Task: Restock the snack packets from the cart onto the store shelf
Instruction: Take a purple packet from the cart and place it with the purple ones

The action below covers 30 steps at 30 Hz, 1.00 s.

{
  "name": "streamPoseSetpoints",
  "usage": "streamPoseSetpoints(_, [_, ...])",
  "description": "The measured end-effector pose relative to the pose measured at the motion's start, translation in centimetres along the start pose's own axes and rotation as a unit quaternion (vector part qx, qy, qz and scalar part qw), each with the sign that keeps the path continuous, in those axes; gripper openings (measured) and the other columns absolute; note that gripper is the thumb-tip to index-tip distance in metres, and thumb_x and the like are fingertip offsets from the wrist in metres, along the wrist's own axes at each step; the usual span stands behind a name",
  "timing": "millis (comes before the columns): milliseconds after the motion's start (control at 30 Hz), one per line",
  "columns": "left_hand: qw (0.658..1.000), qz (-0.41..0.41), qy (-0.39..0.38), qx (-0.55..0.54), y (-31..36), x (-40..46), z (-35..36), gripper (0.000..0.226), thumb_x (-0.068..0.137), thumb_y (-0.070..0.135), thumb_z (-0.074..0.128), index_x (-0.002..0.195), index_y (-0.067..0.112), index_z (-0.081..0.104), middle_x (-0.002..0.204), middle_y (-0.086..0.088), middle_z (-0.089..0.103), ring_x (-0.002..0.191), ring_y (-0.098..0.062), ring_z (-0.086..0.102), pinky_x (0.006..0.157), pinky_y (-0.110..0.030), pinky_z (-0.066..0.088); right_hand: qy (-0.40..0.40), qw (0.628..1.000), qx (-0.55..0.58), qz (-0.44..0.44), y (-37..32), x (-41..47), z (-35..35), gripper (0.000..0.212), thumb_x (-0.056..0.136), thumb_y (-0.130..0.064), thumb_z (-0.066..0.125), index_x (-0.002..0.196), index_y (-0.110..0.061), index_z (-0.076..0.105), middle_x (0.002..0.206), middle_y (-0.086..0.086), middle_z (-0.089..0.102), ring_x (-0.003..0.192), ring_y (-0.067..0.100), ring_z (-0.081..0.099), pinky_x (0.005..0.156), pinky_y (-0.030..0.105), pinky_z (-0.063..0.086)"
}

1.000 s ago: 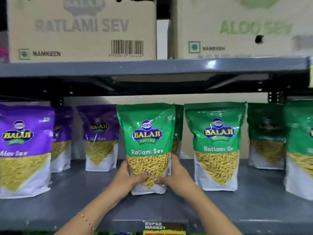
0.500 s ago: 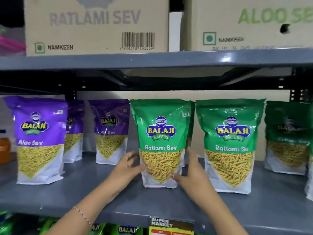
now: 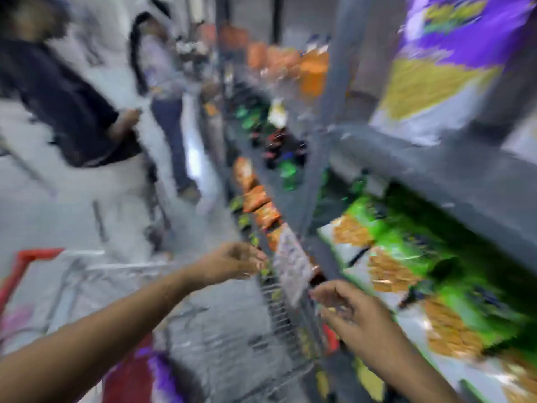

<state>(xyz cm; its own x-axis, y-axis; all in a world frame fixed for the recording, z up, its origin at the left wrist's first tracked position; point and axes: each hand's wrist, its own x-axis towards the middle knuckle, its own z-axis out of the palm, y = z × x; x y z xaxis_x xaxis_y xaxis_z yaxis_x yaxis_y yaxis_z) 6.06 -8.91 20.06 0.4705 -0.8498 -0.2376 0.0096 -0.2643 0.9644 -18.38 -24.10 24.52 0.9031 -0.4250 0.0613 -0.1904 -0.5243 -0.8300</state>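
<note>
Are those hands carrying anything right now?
No. The left hand and right hand are both open and empty, above the cart.

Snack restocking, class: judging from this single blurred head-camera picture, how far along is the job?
Done: a purple packet stands on the grey shelf, with green packets on the level below. In hand: nothing. The left hand and right hand are both open and empty, out over the wire cart. Left: something purple shows low in the cart, likely another packet, though blur hides how many remain.

Blurred shop aisle [image 3: 203, 330], grey floor
</note>
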Motion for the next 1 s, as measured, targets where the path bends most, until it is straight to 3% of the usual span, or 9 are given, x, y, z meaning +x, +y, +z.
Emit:
streamPoseSetpoints(133, [0.962, -0.111, 0.074, 0.236, -12.9, -4.6, -8.3, 0.038, 0.070, 0.018, 0.081, 0.105, 0.007, 0.070, 0.111, -0.019, 0.072, 0.091, -0.002, 0.068, 0.094, -0.035, 0.053, -0.265, 0.955, -0.054, 0.121, 7.6, 3.6, 12.8, 0.028, 0.084, -0.004, 0.067, 0.086, -0.032, 0.061, 0.093, -0.015, 0.073, 0.096, 0.003, 0.068, 0.086, 0.020, 0.052])
streamPoseSetpoints(233, [0.920, -0.182, -0.001, 0.347, -17.6, -7.6, -10.8, 0.049, 0.078, -0.003, 0.066, 0.126, -0.002, 0.058, 0.117, -0.030, 0.066, 0.108, -0.036, 0.065, 0.073, -0.009, 0.042, -0.399, 0.899, -0.120, 0.133, 10.0, 4.4, 21.2, 0.018, 0.085, -0.016, 0.062, 0.102, -0.014, 0.067, 0.097, -0.002, 0.061, 0.106, 0.020, 0.064, 0.082, 0.022, 0.046])
streamPoseSetpoints(333, [0.881, -0.151, -0.076, 0.441, -21.2, -8.1, -11.8, 0.040, 0.073, -0.012, 0.053, 0.112, -0.015, 0.064, 0.108, -0.034, 0.069, 0.097, -0.032, 0.071, 0.078, -0.004, 0.037, -0.474, 0.859, -0.143, 0.131, 9.4, 4.4, 26.9, 0.012, 0.085, -0.028, 0.063, 0.083, -0.017, 0.069, 0.069, -0.007, 0.054, 0.072, 0.007, 0.061, 0.069, 0.026, 0.042])
streamPoseSetpoints(433, [0.849, -0.128, -0.073, 0.507, -25.1, -8.4, -12.8, 0.029, 0.077, -0.004, 0.061, 0.102, 0.003, 0.073, 0.104, -0.019, 0.075, 0.098, -0.025, 0.065, 0.082, -0.024, 0.043, -0.480, 0.851, -0.166, 0.133, 10.9, 4.3, 32.0, 0.041, 0.068, -0.059, 0.064, 0.054, -0.023, 0.050, 0.052, -0.002, 0.043, 0.062, 0.013, 0.049, 0.059, 0.032, 0.042])
streamPoseSetpoints(533, [0.835, -0.185, -0.084, 0.512, -27.7, -8.5, -13.3, 0.026, 0.081, 0.012, 0.048, 0.096, 0.011, 0.068, 0.099, -0.015, 0.074, 0.094, -0.036, 0.067, 0.077, -0.035, 0.050, -0.487, 0.844, -0.200, 0.105, 11.7, 3.6, 35.5, 0.043, 0.065, -0.069, 0.058, 0.072, -0.027, 0.060, 0.062, 0.004, 0.055, 0.066, 0.021, 0.056, 0.059, 0.032, 0.045])
streamPoseSetpoints(633, [0.840, -0.190, -0.055, 0.506, -28.8, -8.4, -13.3, 0.026, 0.085, 0.012, 0.044, 0.098, 0.011, 0.067, 0.098, -0.013, 0.073, 0.092, -0.033, 0.068, 0.077, -0.035, 0.052, -0.451, 0.858, -0.230, 0.080, 11.0, 3.2, 37.6, 0.044, 0.080, -0.049, 0.052, 0.108, -0.016, 0.059, 0.087, 0.010, 0.072, 0.081, 0.031, 0.070, 0.075, 0.040, 0.058])
streamPoseSetpoints(800, [0.844, -0.156, 0.028, 0.512, -29.6, -8.4, -13.4, 0.032, 0.085, 0.004, 0.042, 0.107, 0.012, 0.064, 0.104, -0.013, 0.071, 0.096, -0.032, 0.065, 0.076, -0.037, 0.052, -0.418, 0.873, -0.235, 0.091, 10.4, 3.5, 37.6, 0.021, 0.089, -0.018, 0.046, 0.096, -0.011, 0.064, 0.086, 0.015, 0.071, 0.078, 0.031, 0.070, 0.072, 0.039, 0.058])
streamPoseSetpoints(900, [0.877, -0.091, 0.124, 0.455, -29.1, -8.2, -14.2, 0.036, 0.081, 0.000, 0.046, 0.107, 0.017, 0.065, 0.105, -0.008, 0.072, 0.100, -0.027, 0.066, 0.080, -0.033, 0.053, -0.388, 0.904, -0.155, 0.089, 9.6, 5.1, 35.7, 0.027, 0.092, -0.032, 0.045, 0.099, -0.015, 0.065, 0.092, 0.004, 0.075, 0.074, 0.017, 0.071, 0.065, 0.032, 0.058])
streamPoseSetpoints(1000, [0.928, -0.063, 0.279, 0.237, -26.6, -7.6, -14.0, 0.037, 0.091, 0.013, 0.055, 0.126, 0.023, 0.054, 0.119, -0.002, 0.066, 0.113, -0.015, 0.062, 0.085, -0.020, 0.054, -0.350, 0.928, -0.080, 0.098, 6.1, 7.0, 32.1, 0.028, 0.098, -0.037, 0.043, 0.082, -0.021, 0.060, 0.063, -0.004, 0.058, 0.052, 0.007, 0.052, 0.050, 0.025, 0.041])
